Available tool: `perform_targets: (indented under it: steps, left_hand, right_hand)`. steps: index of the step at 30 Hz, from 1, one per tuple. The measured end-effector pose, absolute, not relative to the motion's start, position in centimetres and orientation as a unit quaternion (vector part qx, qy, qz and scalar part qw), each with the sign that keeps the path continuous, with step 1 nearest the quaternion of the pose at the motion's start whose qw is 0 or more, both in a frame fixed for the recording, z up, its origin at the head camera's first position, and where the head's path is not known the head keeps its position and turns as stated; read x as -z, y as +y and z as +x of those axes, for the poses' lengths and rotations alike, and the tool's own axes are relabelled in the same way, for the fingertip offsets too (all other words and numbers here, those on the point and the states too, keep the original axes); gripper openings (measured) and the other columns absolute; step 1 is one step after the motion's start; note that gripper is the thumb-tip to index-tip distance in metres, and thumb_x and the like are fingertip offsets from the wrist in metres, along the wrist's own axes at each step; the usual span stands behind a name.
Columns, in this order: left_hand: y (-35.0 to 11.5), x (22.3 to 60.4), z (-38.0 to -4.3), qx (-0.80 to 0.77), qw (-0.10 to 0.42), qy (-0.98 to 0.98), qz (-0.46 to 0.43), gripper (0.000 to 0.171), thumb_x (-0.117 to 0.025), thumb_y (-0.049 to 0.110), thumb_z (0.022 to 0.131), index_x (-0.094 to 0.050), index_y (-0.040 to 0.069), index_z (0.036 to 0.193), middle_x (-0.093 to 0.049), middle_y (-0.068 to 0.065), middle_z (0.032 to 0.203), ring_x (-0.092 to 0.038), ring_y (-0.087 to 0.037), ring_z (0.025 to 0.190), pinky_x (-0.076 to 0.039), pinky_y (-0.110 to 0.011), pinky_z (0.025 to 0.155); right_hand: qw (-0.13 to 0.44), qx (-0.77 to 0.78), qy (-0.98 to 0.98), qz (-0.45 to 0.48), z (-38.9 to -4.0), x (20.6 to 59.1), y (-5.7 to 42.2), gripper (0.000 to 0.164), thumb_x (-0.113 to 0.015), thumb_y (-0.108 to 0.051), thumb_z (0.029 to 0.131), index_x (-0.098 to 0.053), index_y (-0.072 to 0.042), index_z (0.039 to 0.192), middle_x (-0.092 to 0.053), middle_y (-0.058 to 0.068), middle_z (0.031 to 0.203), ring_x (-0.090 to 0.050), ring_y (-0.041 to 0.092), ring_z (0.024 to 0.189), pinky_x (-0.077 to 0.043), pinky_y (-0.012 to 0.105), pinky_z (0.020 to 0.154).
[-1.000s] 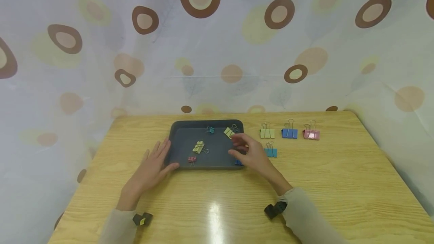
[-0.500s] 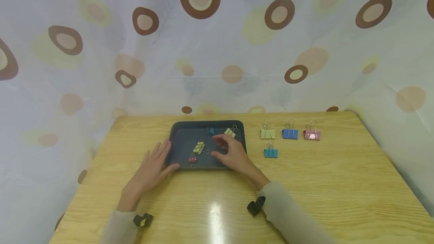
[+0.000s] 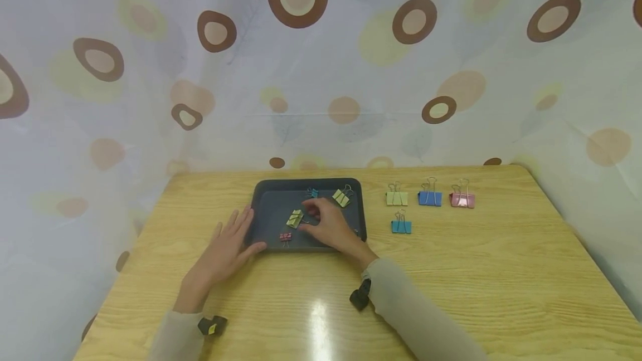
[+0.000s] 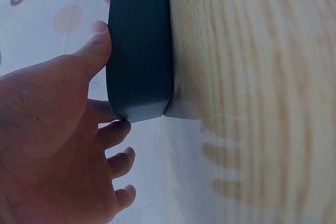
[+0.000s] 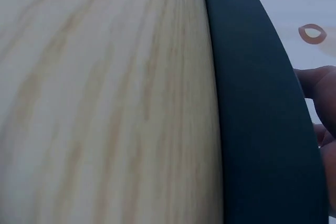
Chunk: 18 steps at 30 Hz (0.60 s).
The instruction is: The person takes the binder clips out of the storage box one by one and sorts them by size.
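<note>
My left hand (image 3: 220, 252) lies at the left end of a dark grey tray (image 3: 271, 196), fingers straight and spread; in the left wrist view its thumb and a fingertip touch the tray wall (image 4: 139, 45). Over the middle of the tray is my right hand (image 3: 331, 227), thumb and index finger apart, beside the wire handle of a yellow binder clip (image 3: 295, 218). A small pink binder clip (image 3: 285, 237) lies in front of that one. Behind the right hand are a small teal binder clip (image 3: 313, 193) and another yellow binder clip (image 3: 342, 198).
On the wooden table (image 3: 501, 261), right of the tray, a yellow clip (image 3: 397, 198), a blue clip (image 3: 430, 198) and a pink clip (image 3: 462, 200) stand in a row. A teal clip (image 3: 401, 227) sits in front of the yellow one. A patterned curtain (image 3: 346, 71) hangs behind.
My right hand has moved left from the tray's right edge to the middle yellow binder clip. My left hand has stayed at the tray's left end.
</note>
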<state>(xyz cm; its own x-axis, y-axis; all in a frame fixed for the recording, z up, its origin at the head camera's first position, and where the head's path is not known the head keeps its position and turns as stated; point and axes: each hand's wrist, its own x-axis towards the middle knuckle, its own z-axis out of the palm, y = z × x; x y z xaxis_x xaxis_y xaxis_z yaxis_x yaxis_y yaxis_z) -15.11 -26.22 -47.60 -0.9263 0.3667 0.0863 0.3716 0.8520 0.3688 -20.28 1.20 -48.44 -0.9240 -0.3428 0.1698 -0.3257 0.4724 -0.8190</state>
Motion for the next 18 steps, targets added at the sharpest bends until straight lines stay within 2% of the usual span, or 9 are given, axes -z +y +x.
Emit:
perform_targets:
  steps: [18]
  left_hand:
    - [-26.3, 47.6, -15.0, 0.196, 0.013, -0.962, -0.192, 0.086, -0.059, 0.049, 0.102, -0.026, -0.004, 0.16, -0.021, -0.019, 0.168, -0.017, -0.047, 0.153, -0.013, -0.071, 0.118]
  right_hand:
    - [0.006, 0.428, 0.887, -0.171, -21.5, 48.9, -1.2, 0.047, -0.089, -0.018, 0.082, -0.069, 0.0, 0.119, -0.066, 0.011, 0.108, -0.063, 0.026, 0.1, -0.055, 0.04, 0.089]
